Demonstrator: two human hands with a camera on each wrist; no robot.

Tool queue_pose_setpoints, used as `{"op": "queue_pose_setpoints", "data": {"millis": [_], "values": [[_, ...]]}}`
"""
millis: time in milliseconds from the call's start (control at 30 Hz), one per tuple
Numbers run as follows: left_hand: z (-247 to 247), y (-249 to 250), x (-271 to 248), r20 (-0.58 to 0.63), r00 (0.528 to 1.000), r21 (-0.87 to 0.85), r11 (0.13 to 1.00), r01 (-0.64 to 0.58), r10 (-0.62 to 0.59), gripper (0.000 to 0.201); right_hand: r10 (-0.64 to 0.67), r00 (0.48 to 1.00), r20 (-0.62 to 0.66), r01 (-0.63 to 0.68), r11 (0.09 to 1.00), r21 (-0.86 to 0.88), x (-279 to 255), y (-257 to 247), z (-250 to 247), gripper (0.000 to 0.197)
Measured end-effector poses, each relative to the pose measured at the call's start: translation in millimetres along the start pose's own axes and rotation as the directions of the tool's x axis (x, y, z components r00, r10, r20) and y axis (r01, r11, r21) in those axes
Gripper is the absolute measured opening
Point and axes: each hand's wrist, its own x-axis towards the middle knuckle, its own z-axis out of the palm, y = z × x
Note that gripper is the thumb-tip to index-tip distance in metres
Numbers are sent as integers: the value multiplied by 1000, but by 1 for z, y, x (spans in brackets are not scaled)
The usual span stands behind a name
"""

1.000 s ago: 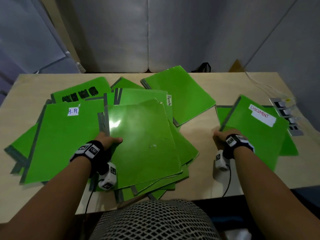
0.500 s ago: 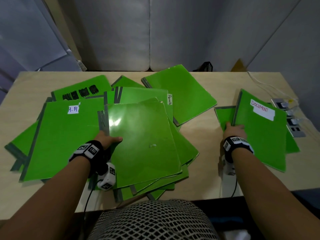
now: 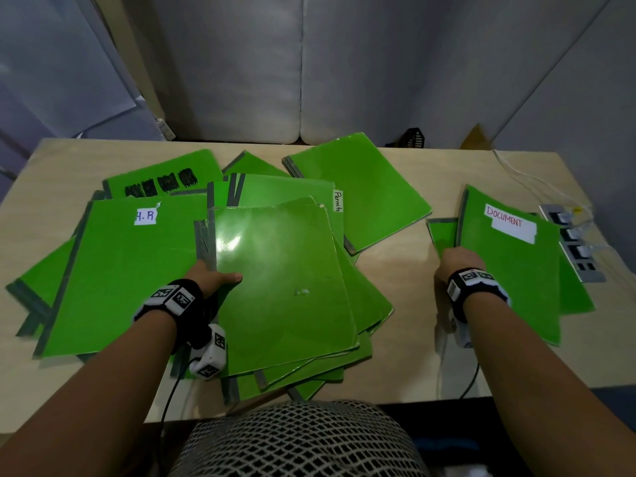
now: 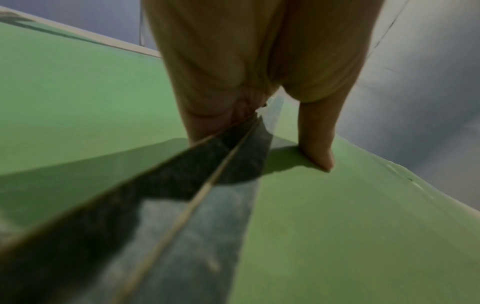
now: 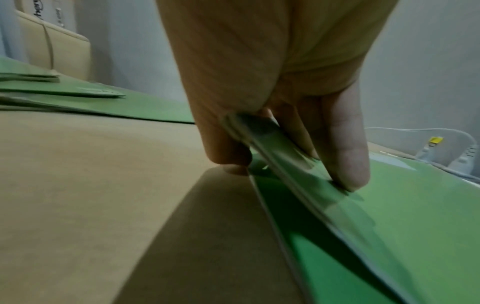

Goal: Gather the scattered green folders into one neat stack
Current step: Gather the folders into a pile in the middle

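Observation:
Several green folders lie scattered on the wooden table (image 3: 395, 270). My left hand (image 3: 220, 278) grips the left edge of the glossy top folder (image 3: 282, 287) of the central pile, thumb (image 4: 320, 154) on its cover and fingers hidden beneath. My right hand (image 3: 456, 258) pinches the grey spine edge of the folder labelled DOCUMENT (image 3: 509, 270), with fingers (image 5: 348, 164) above and below it. That edge is raised off another green folder (image 3: 442, 234) beneath. Around the pile lie the H.R folder (image 3: 120, 277), the Permits folder (image 3: 285, 191), a black-scribbled folder (image 3: 161, 177) and a far folder (image 3: 361, 187).
A grey power strip (image 3: 574, 246) with white cables lies at the table's right edge, partly under the right-hand folders. Bare wood shows between the central pile and the right folders. A mesh chair back (image 3: 299, 438) stands at the near edge.
My right hand has slid away from me along the DOCUMENT folder's spine, and the folder has turned straighter and shifted a little right. My left hand has kept its grip in place.

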Motion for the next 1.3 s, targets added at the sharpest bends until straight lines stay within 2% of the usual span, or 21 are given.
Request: {"op": "queue_pose_setpoints", "data": {"millis": [100, 167, 300, 333, 400, 433, 533, 633, 767, 967, 1000, 1100, 1167, 1233, 1300], "values": [[0, -1, 0, -7, 1000, -10, 1000, -2, 2, 85, 52, 999, -12, -51, 997, 58, 0, -1, -4, 20], [0, -1, 0, -8, 1000, 2, 1000, -5, 5, 86, 105, 994, -32, -98, 982, 161, 6, 4, 2, 21], [1, -2, 2, -10, 1000, 10, 1000, -11, 12, 89, 205, 979, 19, -199, 920, 336, 54, 21, 41, 75], [1, -3, 3, -10, 1000, 15, 1000, -13, 13, 89, 214, 976, 42, -214, 905, 368, 71, 28, 56, 81], [0, -3, 4, -13, 1000, 19, 1000, -11, 11, 88, 199, 975, 99, -219, 930, 295, 81, 29, 62, 79], [1, -4, 5, -11, 1000, 24, 1000, -7, 7, 88, 186, 979, 78, -199, 952, 234, 79, 27, 59, 76], [1, -5, 7, -9, 1000, 40, 999, -8, 8, 89, 239, 971, 28, -238, 940, 244, 58, 7, 40, 63], [1, -5, 6, -9, 1000, 31, 999, -6, 6, 91, 226, 972, 64, -233, 965, 122, 42, -2, 25, 58], [1, -4, 6, -3, 1000, 34, 999, -6, 7, 91, 227, 973, -35, -225, 974, 32, 29, -5, 10, 51], [-1, -4, 7, 1, 1000, 61, 998, -3, 3, 94, 295, 952, -84, -278, 946, 168, 22, 11, -25, 40], [-1, -3, 7, 1, 1000, 61, 998, -3, 3, 94, 305, 944, -126, -277, 940, 200, 21, 10, -33, 40], [0, -1, 5, -8, 1000, 58, 998, -7, 8, 90, 261, 931, -254, -202, 950, 237, 5, -10, -60, 44], [2, -1, 3, -25, 1000, 64, 998, -17, 18, 87, 178, 917, -356, -104, 970, 219, -14, -37, -70, 45], [3, -1, 0, -34, 999, 52, 998, -22, 24, 89, 33, 899, -436, 17, 994, 111, -38, -70, -70, 45], [3, -1, -2, -25, 999, 53, 998, -24, 25, 88, -122, 886, -448, 113, 993, -47, -61, -104, -59, 49]]}}
